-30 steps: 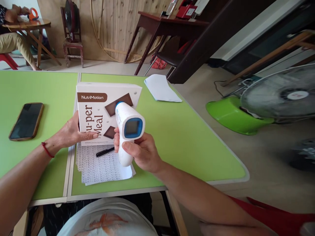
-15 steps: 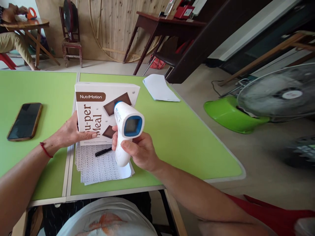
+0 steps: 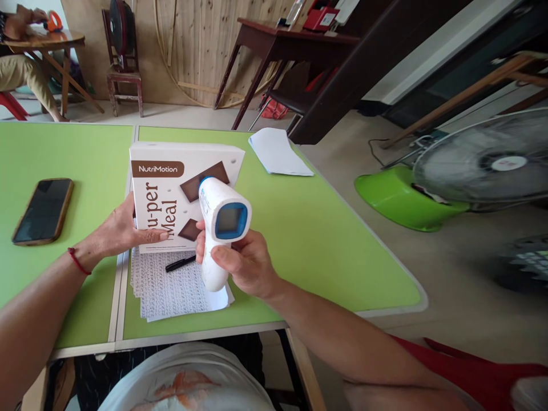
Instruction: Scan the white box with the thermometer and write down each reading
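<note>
My left hand (image 3: 124, 228) grips the lower left side of a white box (image 3: 160, 208) with brown print reading "NutriMotion", its thumb across the front and the other fingers hidden behind. A white and blue infrared thermometer (image 3: 220, 222) is in my right hand (image 3: 246, 260), whose fingers wrap round the handle. Its nose points at the front of the box; I cannot tell whether they touch. The small screen faces me and looks grey, without readable digits. Below the box lie handwritten sheets (image 3: 171, 297) with a black pen (image 3: 180, 263) on top.
The green table (image 3: 321, 245) carries a phone (image 3: 43, 211) at the left and a stack of white paper (image 3: 280, 151) at the far edge. A fan (image 3: 483, 160) and a green stool (image 3: 402, 200) stand right of it. Another person (image 3: 25, 63) sits at a round table far left.
Almost nothing differs. Both hands, the box and the thermometer hold their places, apart from a very slight shift of the view.
</note>
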### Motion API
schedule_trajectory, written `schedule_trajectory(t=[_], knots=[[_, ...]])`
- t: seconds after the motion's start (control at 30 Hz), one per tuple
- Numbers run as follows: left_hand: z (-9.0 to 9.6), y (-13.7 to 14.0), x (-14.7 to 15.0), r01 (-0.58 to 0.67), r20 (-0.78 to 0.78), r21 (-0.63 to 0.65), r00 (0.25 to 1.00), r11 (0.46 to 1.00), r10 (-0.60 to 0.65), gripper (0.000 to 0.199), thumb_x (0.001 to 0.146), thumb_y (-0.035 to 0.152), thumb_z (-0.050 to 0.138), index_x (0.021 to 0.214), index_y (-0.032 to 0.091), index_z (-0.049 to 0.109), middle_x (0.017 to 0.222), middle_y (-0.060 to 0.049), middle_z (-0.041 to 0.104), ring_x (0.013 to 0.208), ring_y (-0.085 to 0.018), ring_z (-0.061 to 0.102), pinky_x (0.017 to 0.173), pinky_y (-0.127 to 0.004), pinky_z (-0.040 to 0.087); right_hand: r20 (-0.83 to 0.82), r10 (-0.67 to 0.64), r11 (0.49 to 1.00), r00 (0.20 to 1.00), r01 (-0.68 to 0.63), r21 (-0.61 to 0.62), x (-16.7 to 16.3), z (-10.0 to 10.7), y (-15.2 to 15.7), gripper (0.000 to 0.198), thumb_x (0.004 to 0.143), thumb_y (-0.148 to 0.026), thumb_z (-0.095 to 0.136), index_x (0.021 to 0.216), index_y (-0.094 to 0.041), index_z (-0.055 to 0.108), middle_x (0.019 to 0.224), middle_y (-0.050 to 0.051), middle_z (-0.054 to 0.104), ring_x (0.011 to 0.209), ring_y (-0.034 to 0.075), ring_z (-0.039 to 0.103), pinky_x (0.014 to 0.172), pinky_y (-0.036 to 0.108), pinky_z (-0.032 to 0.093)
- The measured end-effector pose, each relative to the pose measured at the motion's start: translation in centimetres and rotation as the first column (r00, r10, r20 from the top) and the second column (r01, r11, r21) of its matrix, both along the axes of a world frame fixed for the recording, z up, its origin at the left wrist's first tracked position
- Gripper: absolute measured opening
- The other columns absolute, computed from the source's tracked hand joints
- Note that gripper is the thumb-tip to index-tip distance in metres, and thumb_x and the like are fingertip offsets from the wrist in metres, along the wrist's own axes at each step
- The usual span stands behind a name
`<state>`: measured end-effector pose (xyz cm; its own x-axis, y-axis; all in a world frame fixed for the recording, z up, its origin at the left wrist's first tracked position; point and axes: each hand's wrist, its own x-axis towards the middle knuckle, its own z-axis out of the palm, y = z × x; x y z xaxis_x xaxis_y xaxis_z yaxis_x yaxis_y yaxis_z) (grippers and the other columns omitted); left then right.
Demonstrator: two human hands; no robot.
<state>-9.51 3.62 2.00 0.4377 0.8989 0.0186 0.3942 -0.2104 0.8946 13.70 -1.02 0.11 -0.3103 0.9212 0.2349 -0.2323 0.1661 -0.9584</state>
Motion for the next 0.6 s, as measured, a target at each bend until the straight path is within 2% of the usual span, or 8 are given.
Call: schedule_trajectory(t=[0.2,0.3,0.4,0.47,0.6], knots=[[0.3,-0.4,0.4,-0.031,0.044,-0.045,0.998,0.999,0.033,0.058,0.067,0.044,0.079,0.113,0.017,0.056,0.109,-0.011,0.068,0.099,-0.030,0.065,0.079,-0.040,0.056,0.007,0.003,1.000,1.000,-0.003,-0.001,0.0,0.3,0.0,0.028,0.073,-0.044,0.072,0.074,-0.020,0.058,0.063,-0.002,0.056,0.058,0.013,0.054,0.055,0.032,0.048],[0.6,-0.6,0.6,-0.053,0.093,-0.073,0.994,0.996,0.060,0.063,0.067,0.042,0.080,0.118,0.017,0.053,0.114,-0.012,0.067,0.100,-0.030,0.065,0.079,-0.040,0.056,-0.004,0.013,1.000,1.000,-0.013,0.006,0.0,0.4,0.0,0.027,0.074,-0.043,0.071,0.071,-0.020,0.057,0.062,-0.002,0.056,0.055,0.012,0.052,0.052,0.030,0.045],[1.0,-0.7,0.7,-0.100,0.130,-0.068,0.986,0.993,0.108,0.069,0.064,0.040,0.082,0.121,0.018,0.050,0.117,-0.012,0.066,0.099,-0.031,0.066,0.079,-0.041,0.056,0.000,0.013,0.998,1.000,-0.013,0.058,0.2,0.7,0.1,0.025,0.075,-0.042,0.071,0.077,-0.020,0.060,0.065,-0.001,0.059,0.057,0.013,0.054,0.052,0.030,0.045],[1.1,-0.6,0.6,-0.139,0.141,-0.021,0.980,0.990,0.141,0.066,0.064,0.039,0.082,0.119,0.020,0.051,0.115,-0.010,0.067,0.099,-0.031,0.066,0.080,-0.041,0.056,0.033,-0.037,0.991,0.999,0.032,0.130,0.8,1.1,0.5,0.025,0.074,-0.042,0.072,0.082,-0.021,0.062,0.068,0.000,0.061,0.060,0.014,0.055,0.055,0.032,0.047],[0.9,0.0,-0.1,-0.231,0.164,0.110,0.964,0.967,0.211,0.056,0.069,0.041,0.080,0.115,0.021,0.055,0.118,-0.007,0.065,0.110,-0.029,0.061,0.092,-0.040,0.052,0.177,-0.255,0.937,0.951,0.198,0.287,3.3,1.8,2.6,0.027,0.071,-0.041,0.075,0.088,-0.022,0.063,0.075,0.001,0.064,0.065,0.015,0.057,0.058,0.032,0.050]])
